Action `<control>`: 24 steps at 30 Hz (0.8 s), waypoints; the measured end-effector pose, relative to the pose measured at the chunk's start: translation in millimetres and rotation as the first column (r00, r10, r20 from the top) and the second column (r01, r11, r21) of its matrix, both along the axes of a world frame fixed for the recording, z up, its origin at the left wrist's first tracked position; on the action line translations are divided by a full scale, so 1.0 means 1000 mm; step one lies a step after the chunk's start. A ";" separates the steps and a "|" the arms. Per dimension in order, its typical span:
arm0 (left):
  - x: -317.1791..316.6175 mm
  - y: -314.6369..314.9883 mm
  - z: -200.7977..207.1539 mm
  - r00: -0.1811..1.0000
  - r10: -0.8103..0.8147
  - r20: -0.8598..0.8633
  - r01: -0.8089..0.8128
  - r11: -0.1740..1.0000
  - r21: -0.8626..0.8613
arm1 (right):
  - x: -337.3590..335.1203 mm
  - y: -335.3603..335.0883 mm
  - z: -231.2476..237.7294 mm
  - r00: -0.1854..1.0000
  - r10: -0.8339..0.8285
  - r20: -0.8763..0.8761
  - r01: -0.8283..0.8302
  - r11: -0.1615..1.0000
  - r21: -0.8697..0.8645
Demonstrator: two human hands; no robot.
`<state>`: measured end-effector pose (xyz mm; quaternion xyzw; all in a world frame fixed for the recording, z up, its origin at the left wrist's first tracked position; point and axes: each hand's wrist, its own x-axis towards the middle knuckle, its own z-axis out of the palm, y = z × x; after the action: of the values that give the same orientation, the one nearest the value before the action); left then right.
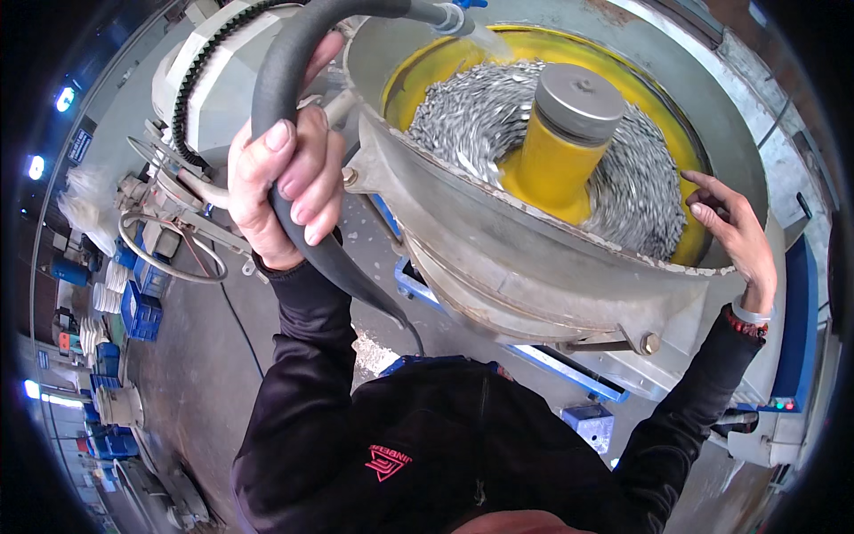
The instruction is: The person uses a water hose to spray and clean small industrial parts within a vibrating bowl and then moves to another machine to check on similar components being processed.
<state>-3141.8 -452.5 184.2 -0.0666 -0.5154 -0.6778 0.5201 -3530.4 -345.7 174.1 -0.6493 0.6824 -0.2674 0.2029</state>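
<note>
My left hand point(289, 173) is wrapped round a thick black hose point(271, 84), which arches up and over to a grey nozzle point(454, 20) at the top. Water point(487, 41) pours from that nozzle into a large round metal bowl point(534, 227) lined in yellow. Inside, many small silvery metal pieces point(476, 111), streaked by motion, ring a yellow centre post point(560, 165) with a grey round cap point(581, 98). My right hand point(737, 227) reaches over the bowl's right rim, holding nothing, its fingers apart close to the yellow lining.
A grey machine with a ribbed black hose point(187, 98) stands to the left of the bowl. Blue crates point(140, 311) are stacked at the far left. On the right is a blue panel point(796, 325) with small lights. A blue box point(589, 425) sits on the floor below the bowl.
</note>
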 end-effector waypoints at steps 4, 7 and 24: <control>-0.013 -0.011 0.005 0.984 -0.176 -0.012 0.174 0.980 -0.093 | -0.004 0.004 0.001 1.000 -0.007 -0.027 0.006 0.999 -0.040; -0.039 -0.010 0.013 0.979 -0.203 0.007 0.203 0.978 -0.051 | -0.007 0.009 0.000 0.992 -0.125 -0.028 0.119 0.981 -0.155; -0.137 0.064 0.022 0.893 -0.437 0.113 0.432 0.900 0.062 | -0.021 0.008 -0.014 0.904 -0.408 0.127 0.372 0.606 -0.703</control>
<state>-3278.6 -388.1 206.6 -0.1287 -0.5066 -0.7886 0.3238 -3551.7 -338.1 160.1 -0.5178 0.6540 -0.5327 -0.1429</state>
